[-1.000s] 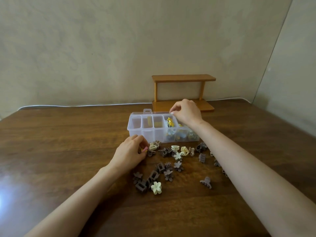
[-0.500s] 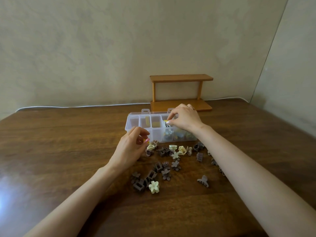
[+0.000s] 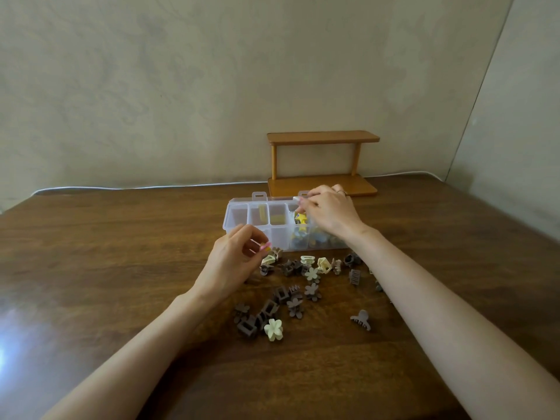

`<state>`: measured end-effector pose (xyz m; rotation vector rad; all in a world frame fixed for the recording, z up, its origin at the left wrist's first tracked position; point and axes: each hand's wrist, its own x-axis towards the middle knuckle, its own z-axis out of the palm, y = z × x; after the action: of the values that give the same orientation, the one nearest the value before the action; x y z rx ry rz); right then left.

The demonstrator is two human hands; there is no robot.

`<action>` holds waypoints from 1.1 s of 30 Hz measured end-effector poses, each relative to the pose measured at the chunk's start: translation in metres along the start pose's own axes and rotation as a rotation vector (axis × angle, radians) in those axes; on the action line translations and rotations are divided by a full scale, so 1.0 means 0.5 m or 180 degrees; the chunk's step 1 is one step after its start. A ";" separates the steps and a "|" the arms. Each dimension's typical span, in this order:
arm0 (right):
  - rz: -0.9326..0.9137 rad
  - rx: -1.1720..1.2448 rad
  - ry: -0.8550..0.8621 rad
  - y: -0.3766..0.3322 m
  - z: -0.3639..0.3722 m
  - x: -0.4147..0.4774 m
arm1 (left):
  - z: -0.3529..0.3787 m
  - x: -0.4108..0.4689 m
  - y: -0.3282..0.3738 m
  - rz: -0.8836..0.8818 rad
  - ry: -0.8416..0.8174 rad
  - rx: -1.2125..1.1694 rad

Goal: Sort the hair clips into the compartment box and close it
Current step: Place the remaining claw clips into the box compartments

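A clear compartment box (image 3: pixel 235 209) stands open on the brown table (image 3: pixel 106 268). Tan clips (image 3: pixel 276 219) lie in its rear cells, a yellow star clip (image 3: pixel 301 219) in the middle, and blue-grey clips (image 3: pixel 321 237) at the front right. My right hand (image 3: pixel 331 213) hovers over the box's right half with its fingertips curled near the back rim; what they hold is hidden. My left hand (image 3: pixel 233 262), just in front of the box, pinches a small yellow clip (image 3: pixel 268 245). Several loose brown and cream clips, including a cream flower clip (image 3: pixel 273 329) and a grey claw clip (image 3: pixel 361 319), lie between my forearms.
A small two-tier wooden shelf (image 3: pixel 322 137) stands against the wall behind the box. A white cable (image 3: pixel 121 187) runs along the table's back edge. A bright glare patch (image 3: pixel 6 353) sits at the table's left.
My right hand dipped its fingertips into the middle compartment, then lifted them back toward the rear rim. My left hand rose from the table with the small clip pinched.
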<state>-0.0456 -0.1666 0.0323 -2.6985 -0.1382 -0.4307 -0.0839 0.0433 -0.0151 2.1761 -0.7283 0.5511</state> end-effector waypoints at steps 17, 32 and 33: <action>-0.0082 0.1139 0.1207 0.072 0.003 -0.096 | 0.042 0.140 0.021 0.0062 0.0152 0.0195; 0.0089 0.1558 0.1777 0.108 -0.032 -0.098 | 0.095 0.231 0.008 -0.0171 -0.0267 0.1478; 0.0077 0.1551 0.1770 0.107 -0.031 -0.098 | 0.093 0.228 0.006 -0.0176 -0.0365 0.1465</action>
<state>-0.0878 -0.2232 0.0104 -2.0216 -0.0417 -0.9771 0.0060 -0.0309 0.0245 2.6640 -0.6445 0.6149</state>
